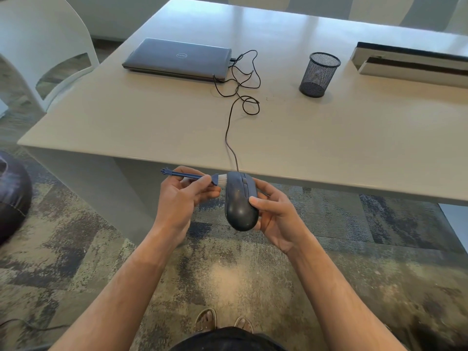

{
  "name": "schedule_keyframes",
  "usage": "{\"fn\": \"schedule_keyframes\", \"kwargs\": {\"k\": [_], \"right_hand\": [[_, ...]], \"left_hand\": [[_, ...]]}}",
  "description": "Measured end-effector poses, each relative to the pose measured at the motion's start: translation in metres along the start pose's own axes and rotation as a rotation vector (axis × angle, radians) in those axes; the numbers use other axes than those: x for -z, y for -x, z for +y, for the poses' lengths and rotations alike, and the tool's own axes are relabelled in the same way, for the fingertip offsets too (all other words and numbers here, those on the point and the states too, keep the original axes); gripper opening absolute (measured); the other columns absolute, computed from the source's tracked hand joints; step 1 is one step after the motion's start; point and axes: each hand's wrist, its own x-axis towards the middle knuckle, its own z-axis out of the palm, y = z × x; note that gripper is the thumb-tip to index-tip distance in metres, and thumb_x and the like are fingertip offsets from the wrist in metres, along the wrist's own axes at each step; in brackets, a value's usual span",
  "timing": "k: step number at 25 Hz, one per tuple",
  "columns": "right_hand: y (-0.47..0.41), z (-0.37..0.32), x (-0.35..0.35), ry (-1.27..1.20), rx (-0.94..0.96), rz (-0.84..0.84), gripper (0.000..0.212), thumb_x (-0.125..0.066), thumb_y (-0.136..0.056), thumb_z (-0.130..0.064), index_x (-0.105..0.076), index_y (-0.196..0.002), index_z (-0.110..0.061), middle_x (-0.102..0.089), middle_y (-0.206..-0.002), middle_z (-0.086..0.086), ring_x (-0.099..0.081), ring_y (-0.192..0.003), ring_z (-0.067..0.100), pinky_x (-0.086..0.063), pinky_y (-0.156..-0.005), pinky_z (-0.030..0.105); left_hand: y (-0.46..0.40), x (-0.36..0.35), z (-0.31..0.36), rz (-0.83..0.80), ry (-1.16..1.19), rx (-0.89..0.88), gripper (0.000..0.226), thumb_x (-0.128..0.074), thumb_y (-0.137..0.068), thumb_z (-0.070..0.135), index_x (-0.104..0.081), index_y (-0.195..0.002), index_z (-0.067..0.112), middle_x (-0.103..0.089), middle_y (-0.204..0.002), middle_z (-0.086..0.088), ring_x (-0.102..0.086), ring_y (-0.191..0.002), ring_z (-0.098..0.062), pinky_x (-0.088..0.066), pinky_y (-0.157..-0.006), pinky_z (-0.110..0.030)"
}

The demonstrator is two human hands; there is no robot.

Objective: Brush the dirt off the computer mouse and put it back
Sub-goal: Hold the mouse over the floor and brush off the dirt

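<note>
A dark wired computer mouse [239, 203], speckled with pale dust, is held in my right hand [276, 214] just in front of the table's near edge, above the carpet. My left hand [181, 196] pinches a small blue brush [188, 176] by its thin handle. The brush's white bristles [222, 179] touch the upper left side of the mouse. The mouse's black cable [229, 127] runs up over the table edge, through loose loops, to a closed grey laptop [177, 58].
On the beige table [126, 122] stand a black mesh pen cup [318, 74] and a long white box-like object [410, 63] at the far right. A white chair [43, 46] is at the left. Patterned carpet and my sandalled feet [222, 323] lie below.
</note>
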Motion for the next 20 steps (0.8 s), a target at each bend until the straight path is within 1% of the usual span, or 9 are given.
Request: {"fn": "schedule_keyframes", "kwargs": {"k": [3, 5, 7, 10, 14, 18, 20], "right_hand": [[-0.003, -0.005, 0.001, 0.009, 0.008, 0.012, 0.057, -0.068, -0.081, -0.005, -0.056, -0.137, -0.005, -0.075, -0.115, 0.011, -0.075, -0.092, 0.028, -0.063, -0.066, 0.048], [-0.003, -0.006, 0.002, 0.015, 0.013, 0.018, 0.058, -0.068, -0.081, -0.004, -0.056, -0.138, -0.004, -0.075, -0.115, 0.011, -0.075, -0.092, 0.028, -0.063, -0.066, 0.048], [-0.004, -0.007, 0.002, 0.018, 0.017, 0.026, 0.057, -0.067, -0.081, -0.004, -0.056, -0.137, -0.005, -0.075, -0.113, 0.011, -0.075, -0.091, 0.028, -0.065, -0.064, 0.047], [-0.005, -0.009, 0.003, 0.022, 0.029, 0.038, 0.053, -0.067, -0.081, -0.004, -0.059, -0.133, -0.006, -0.076, -0.108, 0.009, -0.075, -0.088, 0.027, -0.064, -0.063, 0.044], [-0.007, -0.013, 0.004, 0.033, 0.049, 0.063, 0.049, -0.068, -0.080, -0.005, -0.061, -0.129, -0.006, -0.077, -0.102, 0.007, -0.075, -0.082, 0.026, -0.064, -0.061, 0.044], [-0.009, -0.016, 0.004, 0.040, 0.070, 0.084, 0.055, -0.069, -0.079, -0.007, -0.058, -0.133, -0.007, -0.078, -0.102, 0.006, -0.076, -0.084, 0.027, -0.064, -0.060, 0.042], [-0.009, -0.016, 0.005, 0.039, 0.079, 0.097, 0.056, -0.070, -0.079, -0.007, -0.058, -0.134, -0.008, -0.078, -0.104, 0.006, -0.075, -0.085, 0.027, -0.064, -0.061, 0.042]], "left_hand": [[0.005, 0.001, -0.001, -0.076, -0.044, -0.025, 0.007, -0.063, -0.091, -0.003, -0.060, -0.087, 0.002, -0.073, -0.071, -0.014, -0.072, -0.065, -0.025, -0.059, -0.063, -0.027], [0.010, 0.002, -0.001, -0.123, -0.036, -0.038, 0.006, -0.065, -0.087, 0.001, -0.059, -0.088, 0.001, -0.072, -0.071, -0.016, -0.072, -0.063, -0.026, -0.060, -0.063, -0.028], [0.015, 0.003, -0.002, -0.186, -0.032, -0.045, 0.012, -0.068, -0.082, 0.008, -0.059, -0.087, 0.001, -0.071, -0.071, -0.016, -0.071, -0.063, -0.027, -0.059, -0.063, -0.029], [0.022, 0.009, -0.004, -0.258, -0.044, -0.034, 0.014, -0.068, -0.079, 0.010, -0.060, -0.086, 0.001, -0.071, -0.071, -0.019, -0.071, -0.063, -0.027, -0.059, -0.063, -0.028], [0.033, 0.013, -0.011, -0.294, -0.070, -0.026, 0.017, -0.068, -0.080, 0.009, -0.060, -0.088, -0.004, -0.069, -0.075, -0.024, -0.070, -0.064, -0.030, -0.059, -0.064, -0.030], [0.045, 0.006, -0.024, -0.338, -0.126, -0.024, 0.018, -0.067, -0.084, 0.004, -0.059, -0.092, -0.009, -0.070, -0.079, -0.027, -0.071, -0.067, -0.031, -0.060, -0.066, -0.031], [0.047, 0.004, -0.028, -0.318, -0.129, -0.034, 0.018, -0.068, -0.083, 0.006, -0.059, -0.091, -0.008, -0.070, -0.078, -0.026, -0.072, -0.067, -0.031, -0.060, -0.066, -0.030]]}}
